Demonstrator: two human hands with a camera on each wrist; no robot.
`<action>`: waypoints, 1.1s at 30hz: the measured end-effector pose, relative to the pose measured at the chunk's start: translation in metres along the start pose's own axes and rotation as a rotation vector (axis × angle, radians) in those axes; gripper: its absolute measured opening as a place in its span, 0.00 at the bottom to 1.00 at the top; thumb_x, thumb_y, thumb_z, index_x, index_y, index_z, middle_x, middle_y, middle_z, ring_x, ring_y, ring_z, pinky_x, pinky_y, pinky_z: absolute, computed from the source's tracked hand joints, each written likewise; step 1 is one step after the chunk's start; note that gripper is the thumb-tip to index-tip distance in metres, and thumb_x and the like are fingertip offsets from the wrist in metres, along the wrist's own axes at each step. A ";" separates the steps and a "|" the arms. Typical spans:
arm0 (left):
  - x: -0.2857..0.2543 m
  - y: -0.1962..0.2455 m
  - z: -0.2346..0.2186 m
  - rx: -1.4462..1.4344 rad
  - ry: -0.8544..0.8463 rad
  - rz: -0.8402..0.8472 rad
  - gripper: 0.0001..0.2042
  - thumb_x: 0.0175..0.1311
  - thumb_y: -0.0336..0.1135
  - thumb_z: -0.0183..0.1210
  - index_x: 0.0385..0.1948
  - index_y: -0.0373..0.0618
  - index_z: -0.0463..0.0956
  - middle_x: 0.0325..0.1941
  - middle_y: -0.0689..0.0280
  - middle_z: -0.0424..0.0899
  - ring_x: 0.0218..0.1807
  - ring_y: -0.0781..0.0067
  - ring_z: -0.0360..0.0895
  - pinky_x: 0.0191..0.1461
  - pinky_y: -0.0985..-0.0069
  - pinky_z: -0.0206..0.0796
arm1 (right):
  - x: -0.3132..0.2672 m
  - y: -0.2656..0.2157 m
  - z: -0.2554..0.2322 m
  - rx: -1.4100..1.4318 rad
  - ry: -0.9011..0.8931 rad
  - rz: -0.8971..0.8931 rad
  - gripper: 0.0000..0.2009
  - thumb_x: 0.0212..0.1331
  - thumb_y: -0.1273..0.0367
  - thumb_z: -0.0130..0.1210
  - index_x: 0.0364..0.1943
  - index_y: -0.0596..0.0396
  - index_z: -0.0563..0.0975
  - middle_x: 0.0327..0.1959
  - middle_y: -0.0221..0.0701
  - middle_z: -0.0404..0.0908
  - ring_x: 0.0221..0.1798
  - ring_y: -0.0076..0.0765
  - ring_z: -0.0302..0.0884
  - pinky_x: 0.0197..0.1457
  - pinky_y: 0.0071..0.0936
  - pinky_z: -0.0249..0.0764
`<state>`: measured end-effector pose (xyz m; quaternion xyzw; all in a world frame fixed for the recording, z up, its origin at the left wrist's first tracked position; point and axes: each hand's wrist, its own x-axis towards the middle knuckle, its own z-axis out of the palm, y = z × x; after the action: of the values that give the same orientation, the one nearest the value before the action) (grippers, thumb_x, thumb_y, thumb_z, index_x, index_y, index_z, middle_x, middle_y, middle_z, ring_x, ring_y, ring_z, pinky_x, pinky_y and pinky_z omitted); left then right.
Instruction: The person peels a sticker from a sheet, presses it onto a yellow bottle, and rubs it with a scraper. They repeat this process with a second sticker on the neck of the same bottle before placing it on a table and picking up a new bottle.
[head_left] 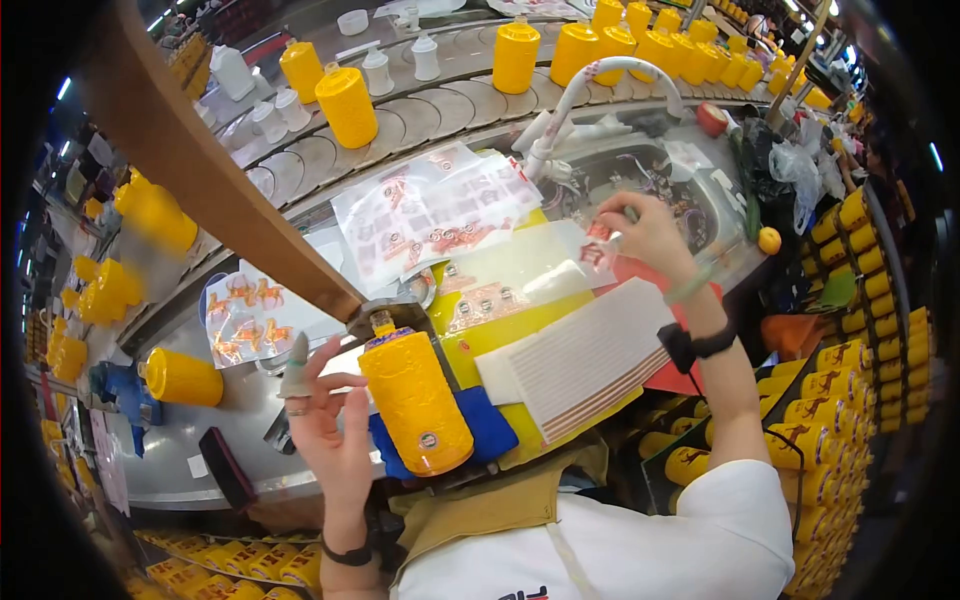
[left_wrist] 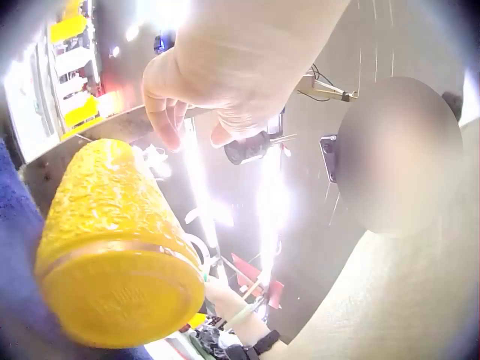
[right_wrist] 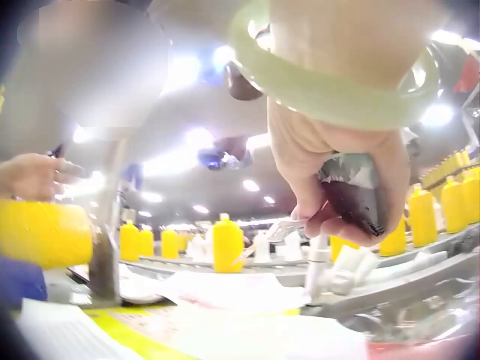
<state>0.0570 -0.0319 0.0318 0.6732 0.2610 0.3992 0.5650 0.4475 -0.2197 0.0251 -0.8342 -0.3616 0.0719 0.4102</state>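
A yellow bottle (head_left: 415, 400) with a textured surface and a small round emblem near its base lies on a blue cloth (head_left: 487, 425). My left hand (head_left: 335, 425) is beside it, fingers spread and loosely bent, holding nothing; in the left wrist view the hand (left_wrist: 225, 75) hangs near the bottle (left_wrist: 112, 247). My right hand (head_left: 648, 235) pinches a small clear decal (head_left: 597, 252) with red markings above the sheets. In the right wrist view, a dark object (right_wrist: 352, 196) also sits within the curled right hand (right_wrist: 337, 165).
Decal sheets (head_left: 440, 210) and a striped white pad (head_left: 580, 360) cover the yellow board (head_left: 460, 350). A wooden post (head_left: 220, 170) rises by the bottle. Behind are a sink (head_left: 650, 180), a curved faucet (head_left: 570, 95) and a conveyor (head_left: 420, 110) with bottles. Another bottle (head_left: 185, 377) lies left.
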 end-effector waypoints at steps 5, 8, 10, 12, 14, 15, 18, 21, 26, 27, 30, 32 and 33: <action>-0.001 -0.018 -0.010 0.058 0.043 -0.023 0.29 0.72 0.25 0.57 0.74 0.37 0.61 0.70 0.52 0.76 0.49 0.77 0.80 0.48 0.82 0.73 | 0.035 0.099 -0.013 -0.241 -0.010 0.086 0.08 0.59 0.67 0.67 0.38 0.56 0.88 0.32 0.39 0.90 0.37 0.42 0.88 0.47 0.34 0.80; -0.001 -0.016 -0.011 -0.006 0.058 -0.080 0.28 0.71 0.23 0.58 0.72 0.38 0.61 0.71 0.53 0.74 0.52 0.76 0.79 0.54 0.80 0.73 | 0.050 0.138 -0.007 -0.302 -0.076 0.167 0.09 0.57 0.65 0.69 0.38 0.52 0.89 0.33 0.39 0.90 0.40 0.43 0.89 0.48 0.36 0.81; 0.000 -0.019 -0.016 0.007 0.065 -0.081 0.29 0.71 0.23 0.58 0.73 0.38 0.60 0.71 0.53 0.74 0.53 0.75 0.79 0.56 0.79 0.72 | 0.055 0.144 0.000 -0.411 -0.087 0.253 0.09 0.57 0.65 0.69 0.39 0.50 0.89 0.34 0.41 0.90 0.41 0.47 0.90 0.49 0.39 0.82; -0.001 -0.020 -0.018 0.025 0.072 -0.085 0.29 0.71 0.23 0.58 0.73 0.38 0.60 0.71 0.53 0.74 0.54 0.74 0.78 0.57 0.79 0.72 | 0.060 0.160 0.010 -0.485 -0.116 0.262 0.09 0.57 0.65 0.69 0.40 0.50 0.89 0.36 0.43 0.90 0.42 0.49 0.89 0.50 0.41 0.82; -0.001 -0.019 -0.018 0.025 0.082 -0.074 0.30 0.71 0.23 0.57 0.74 0.39 0.60 0.71 0.54 0.75 0.56 0.73 0.77 0.60 0.76 0.71 | 0.062 0.177 0.011 -0.561 -0.141 0.266 0.09 0.58 0.66 0.68 0.41 0.50 0.89 0.38 0.45 0.90 0.42 0.51 0.89 0.51 0.43 0.83; -0.001 -0.020 -0.018 0.029 0.088 -0.076 0.30 0.71 0.23 0.57 0.74 0.39 0.60 0.71 0.54 0.75 0.56 0.73 0.77 0.60 0.76 0.71 | 0.061 0.183 0.011 -0.611 -0.110 0.251 0.09 0.58 0.66 0.68 0.41 0.51 0.89 0.39 0.46 0.89 0.43 0.51 0.89 0.51 0.43 0.82; -0.004 -0.027 -0.021 0.045 0.049 -0.088 0.31 0.71 0.23 0.58 0.76 0.42 0.60 0.72 0.55 0.74 0.63 0.68 0.75 0.66 0.69 0.70 | 0.056 0.141 0.012 -0.571 -0.055 0.213 0.11 0.57 0.67 0.68 0.43 0.54 0.86 0.40 0.48 0.88 0.48 0.56 0.87 0.51 0.49 0.81; -0.012 -0.033 -0.022 0.004 0.001 -0.234 0.31 0.73 0.25 0.58 0.77 0.41 0.58 0.74 0.52 0.71 0.71 0.62 0.71 0.72 0.64 0.67 | 0.031 0.041 0.019 -0.344 0.015 -0.019 0.07 0.59 0.72 0.67 0.39 0.59 0.83 0.39 0.45 0.86 0.43 0.52 0.85 0.48 0.40 0.77; -0.017 -0.046 -0.002 -0.190 -0.105 -0.384 0.36 0.74 0.29 0.61 0.78 0.37 0.51 0.74 0.48 0.69 0.74 0.59 0.69 0.74 0.62 0.66 | -0.023 -0.089 0.041 -0.150 -0.019 -0.379 0.06 0.60 0.76 0.64 0.40 0.60 0.81 0.38 0.42 0.85 0.43 0.50 0.83 0.48 0.37 0.77; -0.013 -0.049 -0.002 -0.218 -0.234 -0.372 0.36 0.73 0.29 0.63 0.77 0.37 0.50 0.71 0.51 0.72 0.71 0.61 0.73 0.73 0.64 0.68 | -0.034 -0.110 0.047 -0.095 -0.028 -0.446 0.06 0.60 0.78 0.64 0.40 0.60 0.81 0.38 0.41 0.84 0.42 0.50 0.83 0.48 0.37 0.77; -0.011 -0.048 0.003 -0.312 -0.224 -0.377 0.36 0.73 0.31 0.63 0.77 0.36 0.51 0.69 0.53 0.75 0.68 0.63 0.76 0.72 0.65 0.67 | -0.062 -0.150 0.060 0.016 -0.185 -0.504 0.08 0.61 0.80 0.62 0.43 0.59 0.81 0.38 0.41 0.84 0.41 0.47 0.84 0.47 0.35 0.78; -0.011 -0.050 0.000 -0.311 -0.226 -0.423 0.37 0.73 0.31 0.63 0.77 0.36 0.50 0.70 0.53 0.74 0.70 0.64 0.74 0.73 0.66 0.66 | -0.077 -0.182 0.057 0.126 -0.307 -0.476 0.08 0.61 0.80 0.62 0.44 0.58 0.80 0.38 0.41 0.84 0.41 0.45 0.84 0.47 0.35 0.79; -0.012 -0.055 0.000 -0.348 -0.211 -0.420 0.37 0.73 0.31 0.64 0.78 0.36 0.49 0.70 0.53 0.74 0.70 0.64 0.73 0.74 0.66 0.66 | -0.080 -0.192 0.059 0.227 -0.411 -0.453 0.09 0.61 0.80 0.62 0.45 0.58 0.80 0.37 0.40 0.83 0.40 0.44 0.85 0.47 0.34 0.79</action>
<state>0.0560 -0.0292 -0.0246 0.5352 0.2622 0.2400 0.7663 0.2599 -0.1580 0.1138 -0.6495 -0.6028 0.1855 0.4247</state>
